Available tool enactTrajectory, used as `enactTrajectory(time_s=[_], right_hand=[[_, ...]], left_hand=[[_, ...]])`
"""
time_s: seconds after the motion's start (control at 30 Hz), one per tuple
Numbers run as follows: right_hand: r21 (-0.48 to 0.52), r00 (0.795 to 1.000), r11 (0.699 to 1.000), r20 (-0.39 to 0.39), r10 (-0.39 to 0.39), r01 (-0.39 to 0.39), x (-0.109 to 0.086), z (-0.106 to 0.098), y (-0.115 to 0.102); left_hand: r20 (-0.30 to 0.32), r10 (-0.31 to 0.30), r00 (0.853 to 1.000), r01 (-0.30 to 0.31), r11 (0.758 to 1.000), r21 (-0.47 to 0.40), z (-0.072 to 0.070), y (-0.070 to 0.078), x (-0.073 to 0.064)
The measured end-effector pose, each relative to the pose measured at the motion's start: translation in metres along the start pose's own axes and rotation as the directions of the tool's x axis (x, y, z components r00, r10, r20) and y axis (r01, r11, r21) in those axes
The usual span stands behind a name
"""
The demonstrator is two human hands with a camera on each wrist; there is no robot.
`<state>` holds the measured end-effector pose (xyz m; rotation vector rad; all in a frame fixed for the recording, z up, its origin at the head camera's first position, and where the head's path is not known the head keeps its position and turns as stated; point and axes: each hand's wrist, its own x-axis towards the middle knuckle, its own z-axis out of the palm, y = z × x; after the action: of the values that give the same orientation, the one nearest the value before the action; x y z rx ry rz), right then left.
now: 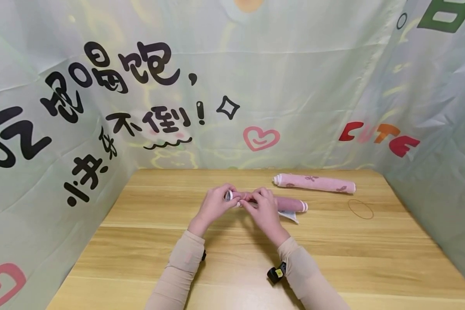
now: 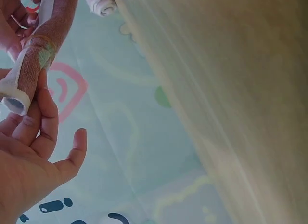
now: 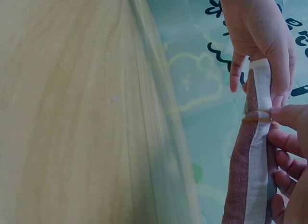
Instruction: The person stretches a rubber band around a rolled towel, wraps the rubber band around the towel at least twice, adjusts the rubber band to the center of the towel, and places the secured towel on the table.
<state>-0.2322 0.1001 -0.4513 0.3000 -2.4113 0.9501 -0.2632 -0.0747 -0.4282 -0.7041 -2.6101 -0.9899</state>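
A mauve rolled towel (image 1: 292, 204) with white edging is held just above the table between both hands. My left hand (image 1: 213, 204) grips it close to its left end, fingers and thumb around the roll. A tan rubber band (image 3: 257, 119) encircles the roll near that end. With thumb and forefinger, my right hand (image 1: 266, 211) pinches at the band, as the right wrist view shows. The other right fingers (image 3: 285, 180) lie along the towel's side. A pale loose corner (image 1: 290, 216) sticks out under the roll.
Behind and to the right lies a pink rolled towel (image 1: 314, 182) with darker bow prints. A loose rubber band (image 1: 366, 218) rests on the wooden table (image 1: 232, 275) at right. Printed cloth (image 1: 302, 94) walls in the table's back and sides.
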Motion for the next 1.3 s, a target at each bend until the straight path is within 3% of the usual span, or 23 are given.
enactTrajectory(time_s=[0.33,0.57,0.77,0.97,1.17,1.3], right_hand=[[0.106,0.998,0.994,-0.057,0.037,-0.031,-0.0021,0.0024,-0.0041],[0.148,0.996,0.989,-0.083,0.036,-0.023,-0.0021,0.0058,-0.0017],[0.177,0.995,0.984,-0.091,0.042,-0.025,-0.0008,0.0066,0.0011],[0.210,0.996,0.978,-0.086,0.031,-0.012,0.0013,0.0066,0.0037],[0.222,0.998,0.975,-0.061,0.032,-0.018,0.0012,0.0069,0.0037],[0.176,0.996,0.983,-0.060,0.064,-0.053,0.0003,0.0041,0.0028]], left_hand=[[-0.024,0.029,0.999,-0.029,1.000,0.008,0.0014,0.0059,-0.0009],[0.095,-0.036,0.995,0.030,0.997,0.073,0.0046,0.0076,-0.0008],[0.182,-0.051,0.982,0.058,0.998,-0.029,0.0001,0.0091,-0.0016],[0.200,0.019,0.980,-0.025,0.999,0.028,-0.0032,0.0097,-0.0012],[0.110,0.135,0.985,-0.150,0.978,0.144,-0.0010,0.0077,-0.0008],[0.068,0.226,0.972,-0.236,0.947,0.220,0.0009,0.0054,-0.0012]])
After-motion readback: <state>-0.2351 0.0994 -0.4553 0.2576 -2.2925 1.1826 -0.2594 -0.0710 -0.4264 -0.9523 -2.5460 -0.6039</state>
